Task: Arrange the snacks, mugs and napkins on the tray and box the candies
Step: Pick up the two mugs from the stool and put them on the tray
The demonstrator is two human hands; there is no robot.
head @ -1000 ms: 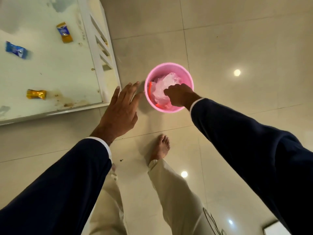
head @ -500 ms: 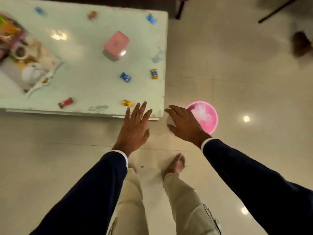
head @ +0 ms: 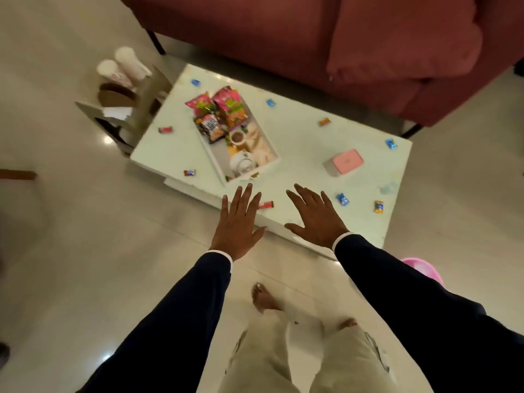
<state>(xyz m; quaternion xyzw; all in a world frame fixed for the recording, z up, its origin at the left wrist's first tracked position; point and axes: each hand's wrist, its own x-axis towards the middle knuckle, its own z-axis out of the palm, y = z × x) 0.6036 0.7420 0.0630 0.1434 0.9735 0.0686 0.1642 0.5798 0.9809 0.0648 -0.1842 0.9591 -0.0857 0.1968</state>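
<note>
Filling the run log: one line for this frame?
left hand open, empty | right hand open, empty | candies loose on table | pink box shut | tray loaded

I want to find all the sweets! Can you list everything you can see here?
candies: about nine, blue, red, orange, yellow, scattered on the table, one red beside the left hand
tray: one, white, table middle
snack packets: three, pink and dark, on tray
mugs: two, white, on tray
box: one, pink lid, table right
table: one, white
sofa: one, maroon
bin: one, pink, floor
hands: left, right, open, empty
</note>
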